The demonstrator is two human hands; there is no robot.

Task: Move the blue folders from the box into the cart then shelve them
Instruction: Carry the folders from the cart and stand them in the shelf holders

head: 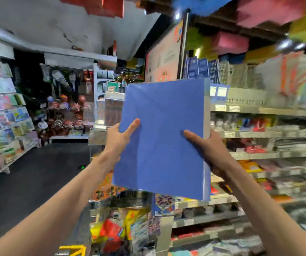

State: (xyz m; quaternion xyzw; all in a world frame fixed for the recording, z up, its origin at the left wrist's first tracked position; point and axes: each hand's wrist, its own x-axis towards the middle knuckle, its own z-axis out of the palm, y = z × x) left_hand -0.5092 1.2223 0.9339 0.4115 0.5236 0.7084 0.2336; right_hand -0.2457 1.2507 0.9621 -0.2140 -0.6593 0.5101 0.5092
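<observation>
1. In a shop aisle, the left hand (pixel 118 138) and right hand (pixel 208 151) grip opposite edges of the blue folders (pixel 164 133), held up in the air.
2. Behind them, grey baskets (pixel 244 97) crowd the shelf (pixel 278 111); cards (pixel 2 115) line the left rack.

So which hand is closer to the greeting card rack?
Left. The left hand grips the blue folders on the side facing the card rack; the right hand holds their opposite edge, farther away.

Metal shelves (pixel 259 110) on the right are packed w/ stock, mostly blurred: white baskets (pixel 244 97) up top, red packs (pixel 255 124) one tier down. Left rack (pixel 6 166) is filled w/ cards (pixel 0 108). Dark floor (pixel 37 182) is seen btw them.
</observation>
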